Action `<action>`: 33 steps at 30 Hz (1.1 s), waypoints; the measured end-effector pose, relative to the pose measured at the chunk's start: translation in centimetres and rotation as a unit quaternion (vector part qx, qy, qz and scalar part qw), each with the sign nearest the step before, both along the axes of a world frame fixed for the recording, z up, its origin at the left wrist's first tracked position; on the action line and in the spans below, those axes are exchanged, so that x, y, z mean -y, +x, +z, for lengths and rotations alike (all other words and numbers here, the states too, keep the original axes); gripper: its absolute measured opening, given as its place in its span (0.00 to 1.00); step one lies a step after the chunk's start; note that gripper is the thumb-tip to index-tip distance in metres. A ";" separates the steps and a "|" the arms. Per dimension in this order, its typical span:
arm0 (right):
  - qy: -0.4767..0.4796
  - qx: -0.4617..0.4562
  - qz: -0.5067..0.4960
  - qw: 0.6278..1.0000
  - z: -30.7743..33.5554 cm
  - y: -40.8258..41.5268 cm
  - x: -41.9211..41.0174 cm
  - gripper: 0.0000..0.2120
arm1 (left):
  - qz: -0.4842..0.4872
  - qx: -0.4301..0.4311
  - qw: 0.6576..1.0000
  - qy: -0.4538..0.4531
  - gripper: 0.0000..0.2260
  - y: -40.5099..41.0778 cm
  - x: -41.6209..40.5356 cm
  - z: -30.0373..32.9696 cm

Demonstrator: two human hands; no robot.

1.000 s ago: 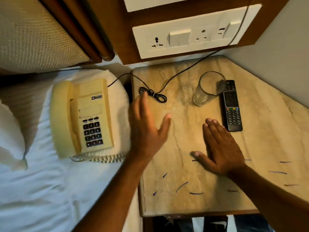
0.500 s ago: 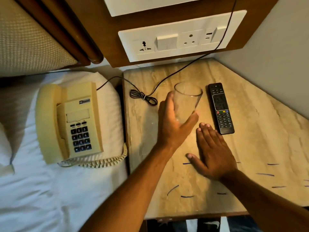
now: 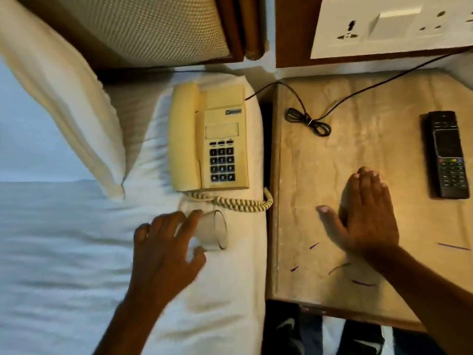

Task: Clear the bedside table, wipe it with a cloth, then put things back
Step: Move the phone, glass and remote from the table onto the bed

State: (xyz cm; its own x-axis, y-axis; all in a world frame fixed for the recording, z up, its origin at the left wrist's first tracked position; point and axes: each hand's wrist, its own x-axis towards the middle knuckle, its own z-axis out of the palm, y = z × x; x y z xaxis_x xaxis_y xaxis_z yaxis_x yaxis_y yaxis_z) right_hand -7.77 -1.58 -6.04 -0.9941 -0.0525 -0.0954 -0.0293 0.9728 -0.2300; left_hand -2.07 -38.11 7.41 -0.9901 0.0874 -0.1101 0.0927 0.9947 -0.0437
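Note:
A clear drinking glass (image 3: 213,230) lies on its side on the white bed sheet (image 3: 64,252), just below the cream telephone (image 3: 210,139). My left hand (image 3: 166,249) curls around the glass's base, fingers touching it. My right hand (image 3: 363,213) rests flat, fingers together, on the marble bedside table (image 3: 320,175). A black remote (image 3: 448,153) lies on the table to the right of that hand. A black cable with a bundled loop (image 3: 308,121) runs across the table's back part.
A pillow (image 3: 58,93) lies at the left of the bed. A white socket panel (image 3: 389,26) sits on the wooden wall board behind the table. Blue pen marks (image 3: 363,283) dot the table's front. The coiled phone cord (image 3: 238,202) hangs near the bed edge.
My left hand took the glass off the table and carried it left onto the bed, where it now lies on its side. The view swung left. My right hand stayed flat on the table.

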 end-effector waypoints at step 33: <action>0.027 0.065 -0.012 0.997 0.6 6.6 -17.7 0.50 | -0.031 0.096 0.963 0.251 0.34 -14.2 -41.3 -7.1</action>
